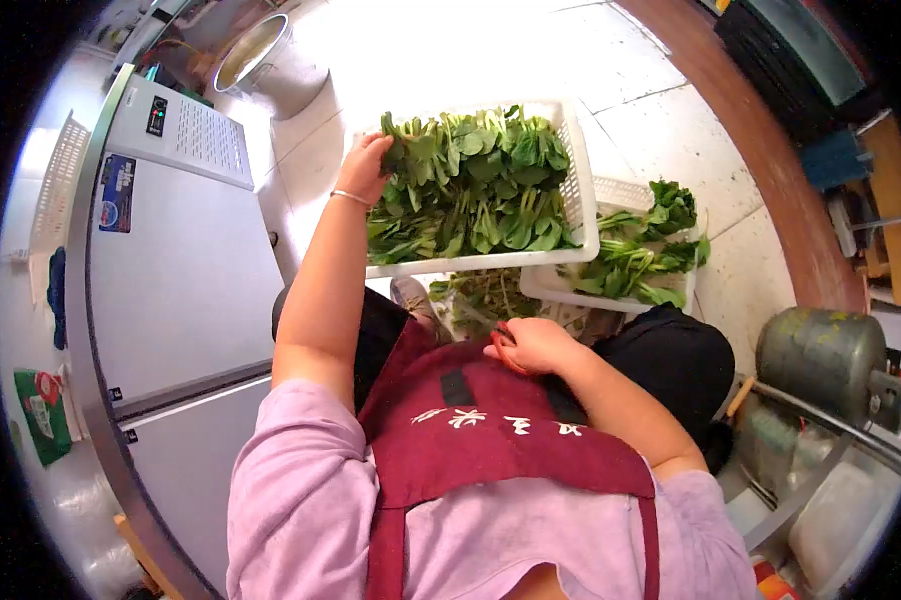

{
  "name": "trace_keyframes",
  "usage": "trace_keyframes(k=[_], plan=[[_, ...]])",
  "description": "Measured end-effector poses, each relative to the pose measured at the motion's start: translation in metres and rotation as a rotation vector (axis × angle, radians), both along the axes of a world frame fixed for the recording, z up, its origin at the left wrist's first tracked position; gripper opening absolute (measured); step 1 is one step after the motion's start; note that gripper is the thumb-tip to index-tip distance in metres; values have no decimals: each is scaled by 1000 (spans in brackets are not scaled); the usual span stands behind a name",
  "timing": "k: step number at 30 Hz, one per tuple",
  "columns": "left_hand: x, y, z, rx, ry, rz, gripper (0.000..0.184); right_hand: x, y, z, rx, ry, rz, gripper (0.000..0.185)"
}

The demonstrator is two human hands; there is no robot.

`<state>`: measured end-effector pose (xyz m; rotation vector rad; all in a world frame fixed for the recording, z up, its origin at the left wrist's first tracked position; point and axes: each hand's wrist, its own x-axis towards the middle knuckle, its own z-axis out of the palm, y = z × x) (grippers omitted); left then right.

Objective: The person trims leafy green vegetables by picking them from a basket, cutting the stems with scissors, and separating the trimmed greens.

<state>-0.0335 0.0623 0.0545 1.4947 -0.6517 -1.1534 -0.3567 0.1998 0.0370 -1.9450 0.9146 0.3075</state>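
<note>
My left hand (367, 168) is at the left end of a white plastic crate (585, 200), its fingers curled against the leafy greens (475, 150). The greens lie in rows, stems and leaves overlapping, and fill most of the crate. In my right hand (542, 346), held low in front of my apron, is a pair of red-handled scissors (508, 350); the blades are hard to make out. A second white crate (620, 300) to the right holds looser bunches of greens (630, 255). More leafy stems (485, 297) lie on the floor between my feet.
A white refrigerator-like cabinet (180, 290) stands close on my left. Beyond it is a large metal pot (295, 85) on the tiled floor (530, 50). On the right are a gas cylinder (820, 360) and a metal rack (830, 425).
</note>
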Motion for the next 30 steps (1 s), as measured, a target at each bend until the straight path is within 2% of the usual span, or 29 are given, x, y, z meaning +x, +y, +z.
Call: trace_keyframes(k=[2, 3, 5, 6, 7, 9, 11, 13, 15, 17, 18, 26, 30], plan=[[0, 22, 1, -71, 173, -85, 25, 1, -4, 12, 23, -21, -53, 52], [-4, 33, 3, -68, 176, -80, 25, 0, -4, 9, 21, -82, -129, 49], [-13, 54, 8, -25, 339, -194, 27, 1, -5, 8, 14, -107, -245, 45], [-35, 68, 31, 61, 410, -165, 28, 2, -9, 19, 75, -137, -277, 45], [-42, 78, 33, 111, 369, -206, 28, 2, -7, 19, 77, -186, -328, 46], [-53, 96, 20, 15, -223, -391, 29, 2, -6, 14, 114, -248, -350, 50], [-71, 109, 6, 44, -418, -541, 31, 1, -1, 11, 160, -259, -359, 52], [-90, 123, 6, 77, -505, -669, 31, 0, 2, 6, 209, -272, -368, 54], [-101, 133, 3, 4, -696, -780, 30, 1, 3, 2, 230, -227, -343, 59], [-109, 140, -3, -11, -744, -821, 30, -1, 3, 7, 269, -209, -327, 62], [-115, 141, 8, 85, -744, -859, 26, -1, 3, 5, 259, -198, -319, 62], [-115, 150, -14, 134, -700, -847, 26, -1, 7, 1, 298, -221, -306, 61], [-117, 156, -17, 194, -713, -862, 25, -2, 8, 6, 298, -125, -256, 69]])
